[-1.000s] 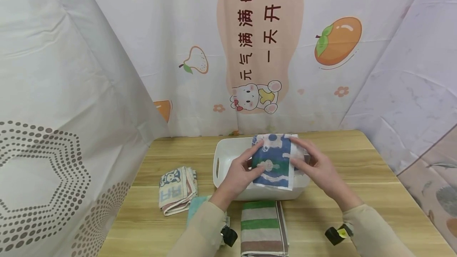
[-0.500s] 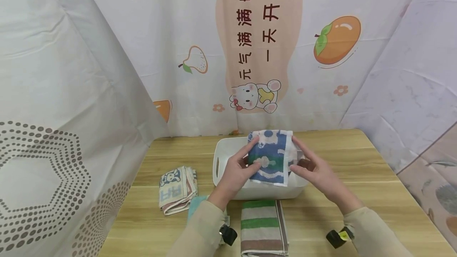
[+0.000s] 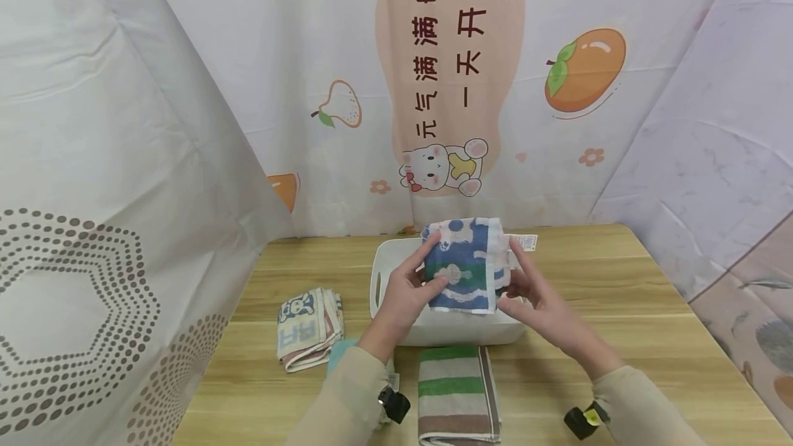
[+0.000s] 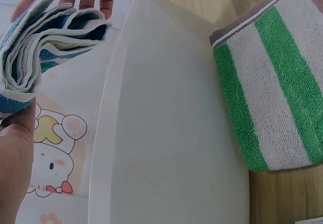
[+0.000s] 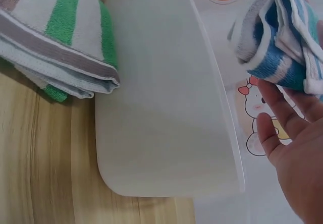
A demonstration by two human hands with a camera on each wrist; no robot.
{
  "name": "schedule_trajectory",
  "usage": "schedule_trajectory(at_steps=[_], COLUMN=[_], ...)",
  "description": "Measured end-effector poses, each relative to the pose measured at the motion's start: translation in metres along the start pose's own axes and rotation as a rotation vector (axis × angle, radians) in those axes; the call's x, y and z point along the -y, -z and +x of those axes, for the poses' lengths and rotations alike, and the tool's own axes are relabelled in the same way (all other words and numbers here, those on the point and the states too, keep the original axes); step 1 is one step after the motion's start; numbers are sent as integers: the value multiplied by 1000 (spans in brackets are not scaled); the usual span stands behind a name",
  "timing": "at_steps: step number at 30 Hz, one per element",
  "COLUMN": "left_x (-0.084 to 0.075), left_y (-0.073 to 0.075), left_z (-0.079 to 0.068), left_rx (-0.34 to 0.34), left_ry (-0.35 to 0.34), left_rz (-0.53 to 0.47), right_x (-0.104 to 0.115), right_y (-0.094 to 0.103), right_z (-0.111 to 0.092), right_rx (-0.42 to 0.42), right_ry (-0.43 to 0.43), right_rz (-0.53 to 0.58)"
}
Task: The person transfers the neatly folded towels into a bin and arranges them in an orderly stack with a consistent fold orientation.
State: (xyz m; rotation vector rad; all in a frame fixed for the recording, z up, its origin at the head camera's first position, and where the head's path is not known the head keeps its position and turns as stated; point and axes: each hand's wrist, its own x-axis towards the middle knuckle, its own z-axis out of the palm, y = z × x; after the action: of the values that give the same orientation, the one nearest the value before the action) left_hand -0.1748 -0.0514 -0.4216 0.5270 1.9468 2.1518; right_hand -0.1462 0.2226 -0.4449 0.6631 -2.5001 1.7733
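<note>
A folded small towel (image 3: 461, 270) in blue, green and white is held up over the white plastic basket (image 3: 458, 333). My left hand (image 3: 396, 301) grips its left side, thumb and index finger lying on the patterned face. At the right edge my right hand (image 3: 545, 308) holds it, with the thumb near the lower corner and several fingers behind. A paper label (image 3: 525, 241) sticks out past the right edge. Several stacked layers of the towel (image 4: 50, 42) show edge-on in the left wrist view. The right wrist view shows fingers (image 5: 287, 108) under the towel's folds.
In front of the basket lies a folded green, grey and brown striped towel (image 3: 455, 391). Beside it, a teal towel (image 3: 341, 353) is partly hidden by my left sleeve. A folded cream towel (image 3: 306, 329) with a blue print lies farther left on the wooden table (image 3: 595, 260).
The blue towel has moved slightly left and up over the basket with both hands. Its label now shows beyond the right edge. The towels on the table have stayed put.
</note>
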Motion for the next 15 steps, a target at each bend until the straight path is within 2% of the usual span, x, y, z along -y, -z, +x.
schedule_trajectory(at_steps=[6,11,15], left_x=[1,4,7], left_y=[2,6,11], left_z=[1,5,7], left_rx=[-12,-16,-18], left_ry=[25,44,84], left_rz=[30,102,161], right_x=[4,4,3], right_y=[-6,-10,-12], right_z=[2,7,13], right_rx=[-7,-7,-8], right_ry=[-5,14,39], right_rz=[-120,-214,-318])
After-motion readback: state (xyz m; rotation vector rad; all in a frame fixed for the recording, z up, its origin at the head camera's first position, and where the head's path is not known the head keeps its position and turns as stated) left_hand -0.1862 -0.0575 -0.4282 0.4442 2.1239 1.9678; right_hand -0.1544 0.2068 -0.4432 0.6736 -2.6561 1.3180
